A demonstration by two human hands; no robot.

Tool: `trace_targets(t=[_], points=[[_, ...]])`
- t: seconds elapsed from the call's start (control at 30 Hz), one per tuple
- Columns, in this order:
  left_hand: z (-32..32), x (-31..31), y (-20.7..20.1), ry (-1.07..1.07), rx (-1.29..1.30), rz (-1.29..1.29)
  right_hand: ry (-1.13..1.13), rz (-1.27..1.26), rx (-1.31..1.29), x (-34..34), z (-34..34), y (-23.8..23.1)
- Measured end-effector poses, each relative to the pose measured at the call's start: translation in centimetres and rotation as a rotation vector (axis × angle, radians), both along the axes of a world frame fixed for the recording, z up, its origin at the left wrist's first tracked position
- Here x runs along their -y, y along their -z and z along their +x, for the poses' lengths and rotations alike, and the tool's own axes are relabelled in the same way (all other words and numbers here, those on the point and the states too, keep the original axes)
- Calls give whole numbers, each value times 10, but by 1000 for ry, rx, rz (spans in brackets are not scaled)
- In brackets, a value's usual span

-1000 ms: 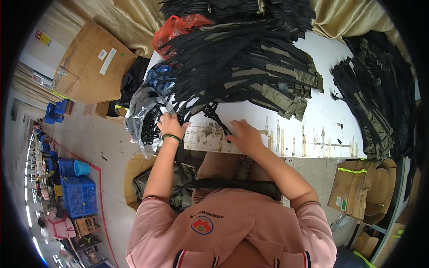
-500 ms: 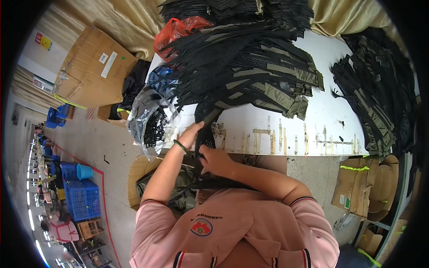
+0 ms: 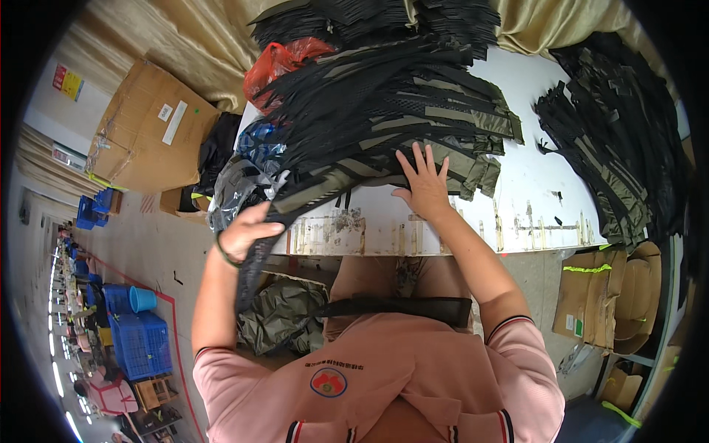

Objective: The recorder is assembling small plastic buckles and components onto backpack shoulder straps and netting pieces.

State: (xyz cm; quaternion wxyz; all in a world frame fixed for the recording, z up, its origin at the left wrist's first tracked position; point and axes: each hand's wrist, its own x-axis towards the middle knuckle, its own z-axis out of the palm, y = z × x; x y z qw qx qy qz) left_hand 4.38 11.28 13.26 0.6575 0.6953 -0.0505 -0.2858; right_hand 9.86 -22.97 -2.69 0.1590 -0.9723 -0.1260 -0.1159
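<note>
A big pile of black and olive fabric strips (image 3: 384,103) covers the back of the white table (image 3: 517,199). My left hand (image 3: 247,230) is at the table's left edge, closed on a long black mesh and olive strip (image 3: 255,266) that hangs down past the edge. My right hand (image 3: 425,184) lies flat with fingers spread on the olive pieces at the front of the pile. Across my lap lies another black strip (image 3: 391,306).
A second heap of black and olive strips (image 3: 613,148) lies on the table's right. A red bag (image 3: 277,63) and cardboard box (image 3: 148,125) stand at the left. An olive bundle (image 3: 281,317) sits under the table. Blue crates (image 3: 136,340) stand on the floor; cardboard boxes (image 3: 591,303) at right.
My right hand moved from near my lap up onto the pile and spread flat. My left hand shifted left and down to the table's edge, drawing a strip off the pile.
</note>
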Motion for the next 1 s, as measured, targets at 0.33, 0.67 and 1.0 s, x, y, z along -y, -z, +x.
trace_targets(t=[0.33,0.67,1.0], points=[[-1,-10,-169,-105,449,-124,-22,-30,-41,7,5,17],[42,125,-157,249,511,-279,73,480,110,58,-33,-6],[87,164,87,152,867,1244,507,1147,160,168,-98,-2]])
